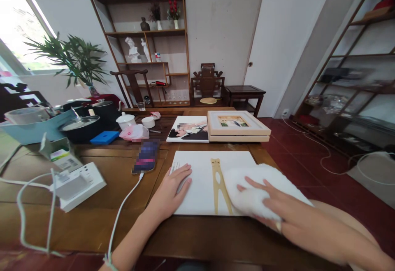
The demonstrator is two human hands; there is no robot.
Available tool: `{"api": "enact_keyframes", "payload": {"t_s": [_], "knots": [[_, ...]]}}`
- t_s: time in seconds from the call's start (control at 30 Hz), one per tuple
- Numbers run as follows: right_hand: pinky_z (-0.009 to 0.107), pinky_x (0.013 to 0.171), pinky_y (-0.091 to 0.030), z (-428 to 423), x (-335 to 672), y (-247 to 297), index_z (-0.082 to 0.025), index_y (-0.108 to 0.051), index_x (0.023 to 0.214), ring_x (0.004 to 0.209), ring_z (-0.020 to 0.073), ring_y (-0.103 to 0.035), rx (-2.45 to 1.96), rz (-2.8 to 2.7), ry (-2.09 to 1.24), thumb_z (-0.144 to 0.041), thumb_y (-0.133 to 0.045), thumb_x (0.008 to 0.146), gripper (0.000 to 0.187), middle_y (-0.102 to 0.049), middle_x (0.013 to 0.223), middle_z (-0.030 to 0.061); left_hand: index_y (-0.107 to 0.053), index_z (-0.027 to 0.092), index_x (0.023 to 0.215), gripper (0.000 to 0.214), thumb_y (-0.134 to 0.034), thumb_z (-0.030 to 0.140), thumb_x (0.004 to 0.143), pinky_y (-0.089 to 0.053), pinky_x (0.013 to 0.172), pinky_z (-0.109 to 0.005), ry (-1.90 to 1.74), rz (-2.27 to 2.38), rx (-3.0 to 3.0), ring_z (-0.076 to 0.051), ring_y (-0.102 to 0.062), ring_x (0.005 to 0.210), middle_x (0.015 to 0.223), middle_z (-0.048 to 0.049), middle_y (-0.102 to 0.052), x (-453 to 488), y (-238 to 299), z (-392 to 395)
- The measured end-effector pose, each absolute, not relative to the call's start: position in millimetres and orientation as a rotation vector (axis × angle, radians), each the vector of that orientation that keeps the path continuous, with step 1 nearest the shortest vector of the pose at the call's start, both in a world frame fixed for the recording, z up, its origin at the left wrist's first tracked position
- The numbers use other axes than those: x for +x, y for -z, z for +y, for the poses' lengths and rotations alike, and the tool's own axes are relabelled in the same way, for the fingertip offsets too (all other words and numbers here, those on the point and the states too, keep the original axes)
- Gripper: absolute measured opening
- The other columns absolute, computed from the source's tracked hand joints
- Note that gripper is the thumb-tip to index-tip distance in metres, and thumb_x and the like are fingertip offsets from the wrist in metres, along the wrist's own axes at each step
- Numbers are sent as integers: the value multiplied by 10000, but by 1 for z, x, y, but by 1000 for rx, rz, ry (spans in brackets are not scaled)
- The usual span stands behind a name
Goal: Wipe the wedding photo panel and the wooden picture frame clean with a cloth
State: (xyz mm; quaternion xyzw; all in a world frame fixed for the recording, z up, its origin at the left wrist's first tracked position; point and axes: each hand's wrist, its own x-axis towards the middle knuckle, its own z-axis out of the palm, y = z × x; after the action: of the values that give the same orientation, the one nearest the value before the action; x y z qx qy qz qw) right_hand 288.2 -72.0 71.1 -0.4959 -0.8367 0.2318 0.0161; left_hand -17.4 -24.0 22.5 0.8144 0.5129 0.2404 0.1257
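A white rectangular panel (194,188) lies flat near the table's front edge, with a tan A-shaped stand piece (215,188) on its upper face. My left hand (173,188) rests on the panel's left side, fingers stretched out and holding nothing. On the right side, my right hand (271,197) grips a fluffy white cloth (247,176) and presses it against the panel beside the stand piece. Part of the panel's right side is hidden under the cloth and hand.
Behind the panel are a photo print (188,130) and stacked picture frames (240,124). A phone (146,155) with a cable lies left, near a white power strip (80,186). Pots (80,127), a blue box (105,137) and a white teapot (125,120) stand farther back.
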Motion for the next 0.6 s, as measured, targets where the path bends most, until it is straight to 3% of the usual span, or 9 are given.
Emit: {"api": "enact_keyframes", "payload": {"t_s": [0.2, 0.4, 0.5, 0.6], "knots": [[517, 1066, -189, 8, 257, -69, -179, -594, 978, 1336, 302, -196, -1471, -2552, -632, -378, -312, 905, 353, -536, 1266, 113, -576, 220, 1156, 327, -383, 306, 906, -241, 1074, -513, -711, 1487, 2333, -230, -438, 1247, 1283, -62, -548, -18, -22, -24], [597, 1041, -92, 29, 232, -43, -114, -554, 942, 1358, 305, -68, -1548, -2477, -380, -209, -304, 881, 274, -445, 1314, 211, -573, 202, 1158, 332, -383, 305, 906, -242, 1076, -507, -705, 1481, 2326, -224, -437, 1247, 1285, -71, -546, -19, -21, -23], [566, 1060, -111, 4, 234, -40, -129, -562, 889, 1358, 283, -90, -1486, -2534, -341, -190, -320, 867, 250, -475, 1297, 193, -572, 211, 1159, 329, -385, 305, 905, -245, 1075, -503, -704, 1481, 2338, -223, -439, 1245, 1285, -66, -546, -18, -21, -23], [564, 1073, -105, -37, 240, -42, -147, -575, 810, 1360, 280, -47, -1411, -2607, -318, -145, -375, 815, 200, -381, 1397, 144, -559, 223, 1177, 333, -384, 306, 906, -244, 1074, -508, -697, 1486, 2350, -222, -433, 1251, 1292, -58, -540, -18, -21, -24]]}}
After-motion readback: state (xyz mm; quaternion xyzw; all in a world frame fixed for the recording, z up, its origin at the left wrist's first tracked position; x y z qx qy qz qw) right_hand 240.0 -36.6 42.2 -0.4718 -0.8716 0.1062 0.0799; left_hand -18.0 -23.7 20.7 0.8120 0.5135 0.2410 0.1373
